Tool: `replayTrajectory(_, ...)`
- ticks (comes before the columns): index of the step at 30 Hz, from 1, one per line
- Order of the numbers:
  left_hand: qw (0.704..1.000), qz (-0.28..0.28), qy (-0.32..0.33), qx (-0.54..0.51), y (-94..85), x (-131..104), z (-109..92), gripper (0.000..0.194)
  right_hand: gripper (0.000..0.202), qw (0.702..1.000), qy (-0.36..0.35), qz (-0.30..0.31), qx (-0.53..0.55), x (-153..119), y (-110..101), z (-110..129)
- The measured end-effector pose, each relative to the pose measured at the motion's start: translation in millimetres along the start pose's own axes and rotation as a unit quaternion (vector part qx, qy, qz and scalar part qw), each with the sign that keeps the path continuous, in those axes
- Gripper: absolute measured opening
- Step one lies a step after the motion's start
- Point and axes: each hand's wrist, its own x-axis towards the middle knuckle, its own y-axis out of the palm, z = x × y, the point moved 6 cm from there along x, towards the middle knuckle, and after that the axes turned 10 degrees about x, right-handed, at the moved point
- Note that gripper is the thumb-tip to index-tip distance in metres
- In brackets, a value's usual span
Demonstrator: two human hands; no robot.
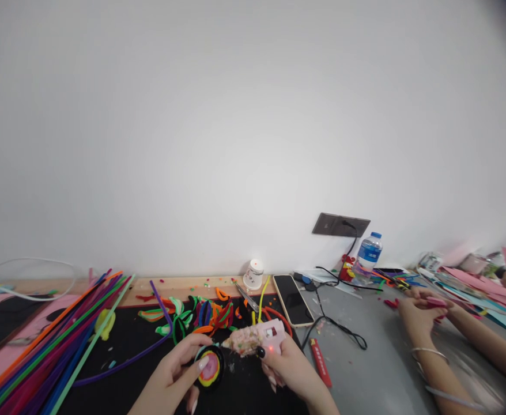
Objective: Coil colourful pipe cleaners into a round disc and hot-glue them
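Note:
My left hand (179, 369) grips a round disc (210, 370) made of coiled rings, pink in the middle, then yellow and red, with a black outer rim. My right hand (285, 363) is wrapped around a pale pink glue gun (253, 339) with a small red light showing. The gun's nozzle points left, close to the disc's upper rim; whether they touch I cannot tell. Both are held above a black mat (140, 369). Just behind lie bent pieces of coloured pipe cleaner (212, 314) in green, orange and blue.
Long pipe cleaners (63, 340) spread at left. Behind my hands are scissors (248, 297) and a white cup (253, 275). A phone (293, 301), black cable (339, 328), red box (320, 362) and water bottle (369, 252) lie rightward. A co-worker's hands (426, 311) work at far right.

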Motion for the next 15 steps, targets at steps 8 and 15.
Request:
replayTrajectory(8,0.999,-0.033,0.007,-0.011,-5.4,2.0,-2.1,0.036,0.03,1.0,0.009,-0.01,-0.006,-1.2,0.1,3.6)
replayTrajectory(15,0.995,-0.093,0.004,-0.023,-9.4,1.4,-7.9,0.045,0.028,1.0,0.009,-0.011,-0.013,-2.4,0.2,2.7)
